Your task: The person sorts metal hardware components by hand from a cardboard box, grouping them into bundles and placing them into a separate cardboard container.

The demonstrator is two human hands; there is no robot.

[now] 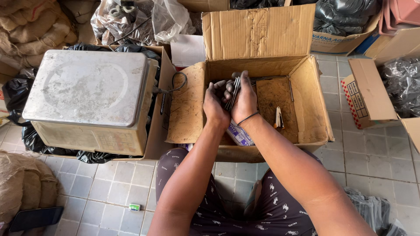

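Over the open box [315,100], both hands clasp a bundle of metal rods [234,92] — left hand [215,105] and right hand [244,101] closed round it — best kept pressed together, ends level, so none slip.

You see a brown cardboard box [306,91], dark grey metal rods [234,91], a black wristband [247,118], a dull silver-grey scale [87,87] with a beige base, pale grey floor tiles [372,157], tan burlap sacks [30,26], black plastic bags [341,15], and dark trousers [271,209] with small white print.
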